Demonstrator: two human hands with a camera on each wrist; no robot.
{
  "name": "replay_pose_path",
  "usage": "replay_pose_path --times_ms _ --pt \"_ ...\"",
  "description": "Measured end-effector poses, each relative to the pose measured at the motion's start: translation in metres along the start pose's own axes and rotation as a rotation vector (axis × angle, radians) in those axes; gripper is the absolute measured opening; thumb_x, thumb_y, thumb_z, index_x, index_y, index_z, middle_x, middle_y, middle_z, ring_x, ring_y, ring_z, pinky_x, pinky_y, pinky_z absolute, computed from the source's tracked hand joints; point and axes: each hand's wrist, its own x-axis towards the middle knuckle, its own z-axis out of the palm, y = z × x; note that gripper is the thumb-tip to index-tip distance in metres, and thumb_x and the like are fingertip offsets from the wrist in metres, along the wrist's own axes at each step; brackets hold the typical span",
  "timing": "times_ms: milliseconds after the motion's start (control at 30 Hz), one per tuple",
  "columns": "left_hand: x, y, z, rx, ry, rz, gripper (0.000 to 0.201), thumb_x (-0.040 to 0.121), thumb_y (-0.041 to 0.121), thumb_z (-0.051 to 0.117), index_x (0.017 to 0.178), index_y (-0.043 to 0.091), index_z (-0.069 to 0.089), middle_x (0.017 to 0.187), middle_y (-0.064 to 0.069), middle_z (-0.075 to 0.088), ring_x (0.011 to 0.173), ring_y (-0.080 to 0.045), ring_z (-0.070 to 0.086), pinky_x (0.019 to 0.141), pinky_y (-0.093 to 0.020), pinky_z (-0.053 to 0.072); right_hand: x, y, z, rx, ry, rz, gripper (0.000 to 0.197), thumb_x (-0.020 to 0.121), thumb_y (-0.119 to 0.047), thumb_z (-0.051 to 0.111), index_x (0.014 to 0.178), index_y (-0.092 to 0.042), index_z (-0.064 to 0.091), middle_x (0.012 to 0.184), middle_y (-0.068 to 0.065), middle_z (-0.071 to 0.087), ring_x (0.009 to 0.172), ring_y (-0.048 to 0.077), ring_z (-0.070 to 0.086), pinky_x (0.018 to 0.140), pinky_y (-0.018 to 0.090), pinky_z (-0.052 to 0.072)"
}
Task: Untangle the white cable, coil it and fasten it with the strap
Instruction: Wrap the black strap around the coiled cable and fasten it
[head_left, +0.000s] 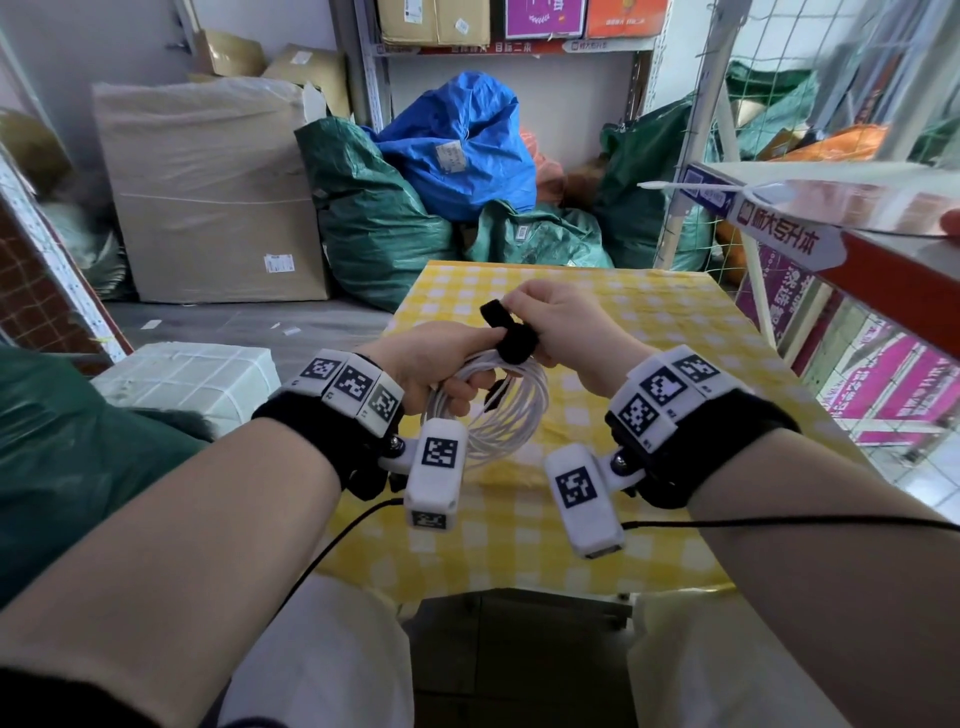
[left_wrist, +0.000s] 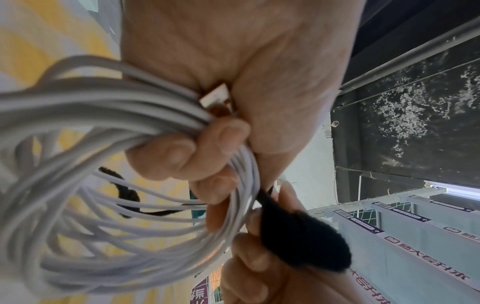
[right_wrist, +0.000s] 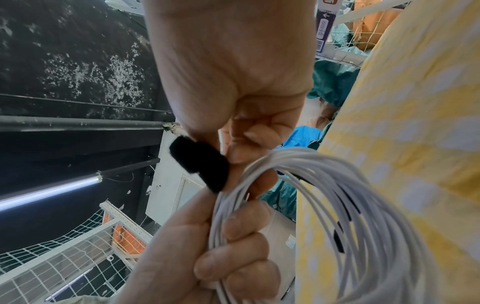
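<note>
The white cable (head_left: 511, 410) is wound into a coil of several loops and hangs above the yellow checked table (head_left: 675, 332). My left hand (head_left: 441, 364) grips the top of the coil (left_wrist: 116, 127), with its fingers curled round the bundled strands. A black strap (head_left: 511, 332) wraps over the bundle where the two hands meet. My right hand (head_left: 561, 322) pinches the strap's free end (right_wrist: 200, 162) between thumb and fingers, just above the coil (right_wrist: 337, 205). The strap (left_wrist: 298, 232) also shows beside the left fingers. A metal plug end (left_wrist: 215, 96) sits in my left palm.
The table's cloth reaches its far edge near green sacks (head_left: 374, 218) and a blue sack (head_left: 462, 145). A large cardboard box (head_left: 208, 192) stands at the left. A red-edged shelf (head_left: 857, 244) juts in at the right, with a wire mesh rack behind it.
</note>
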Motion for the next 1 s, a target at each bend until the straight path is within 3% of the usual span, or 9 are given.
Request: replay_pose_path --times_ms 100,233,333,433,600,767,933,1000 --pt "0.004 -0.002 -0.003 -0.027 0.082 0.005 0.035 0.097 0.043 0.042 0.085 0.011 0.05 0.052 0.002 0.037 0.032 -0.006 0.024 0.035 -0.017 0.027 -0.004 -0.001 -0.001 0.033 -0.055 0.051 0.019 0.093 -0.033 0.056 0.1 -0.015 0.058 0.072 0.002 0.06 0.045 0.006 0.054 0.041 0.016 0.04" --pt "0.006 -0.003 -0.007 -0.041 0.139 0.012 0.037 0.096 0.043 0.046 0.074 0.013 0.049 0.052 0.002 0.038 0.032 -0.007 0.025 0.035 -0.018 0.029 -0.007 -0.002 -0.002 0.168 -0.191 0.102 0.04 0.086 -0.043 0.063 0.111 -0.013 0.056 0.088 0.01 0.068 0.063 0.014 0.065 0.057 0.024 0.052" --pt "0.006 -0.005 -0.009 -0.08 0.154 0.001 0.045 0.095 0.051 0.041 0.071 0.013 0.048 0.052 0.001 0.04 0.031 -0.007 0.026 0.036 -0.017 0.031 -0.006 -0.001 -0.002 0.176 -0.257 0.097 0.038 0.084 -0.017 0.07 0.119 -0.009 0.058 0.097 0.016 0.069 0.078 0.019 0.066 0.069 0.027 0.057" --pt "0.006 -0.007 -0.009 -0.122 0.116 -0.022 0.058 0.09 0.064 0.032 0.069 0.012 0.046 0.05 0.001 0.04 0.031 -0.007 0.025 0.037 -0.016 0.031 -0.006 -0.001 -0.001 0.218 -0.291 0.094 0.026 0.089 -0.001 0.06 0.115 -0.002 0.062 0.097 0.02 0.067 0.079 0.018 0.066 0.081 0.031 0.058" --pt "0.005 -0.007 -0.008 -0.139 0.062 -0.034 0.042 0.092 0.052 0.043 0.078 0.012 0.047 0.051 0.001 0.043 0.03 -0.005 0.027 0.037 -0.015 0.029 -0.01 -0.003 0.003 0.142 -0.312 0.131 0.015 0.094 -0.007 0.053 0.108 -0.009 0.058 0.085 0.014 0.066 0.067 0.018 0.065 0.063 0.025 0.057" --pt "0.008 -0.007 -0.013 -0.165 0.167 -0.011 0.041 0.099 0.045 0.035 0.075 0.013 0.045 0.048 0.001 0.041 0.028 -0.007 0.026 0.035 -0.016 0.029 -0.01 0.001 -0.004 0.148 -0.324 0.183 0.029 0.09 -0.019 0.063 0.117 -0.015 0.053 0.077 0.011 0.07 0.056 0.015 0.063 0.053 0.023 0.053" --pt "0.011 -0.009 -0.021 -0.26 0.288 0.028 0.04 0.1 0.043 0.032 0.077 0.012 0.044 0.045 0.001 0.041 0.028 -0.008 0.026 0.035 -0.016 0.03 -0.01 0.003 -0.008 0.075 -0.339 0.197 0.012 0.089 -0.019 0.064 0.095 -0.011 0.058 0.078 0.008 0.073 0.062 0.016 0.066 0.058 0.024 0.056" --pt "0.011 -0.009 -0.022 -0.267 0.309 0.046 0.04 0.101 0.042 0.031 0.079 0.011 0.044 0.045 0.0 0.041 0.028 -0.007 0.026 0.035 -0.017 0.031 -0.01 0.003 -0.008 -0.005 -0.358 0.198 0.015 0.092 -0.024 0.061 0.088 -0.01 0.063 0.076 0.005 0.074 0.063 0.013 0.066 0.059 0.022 0.055"
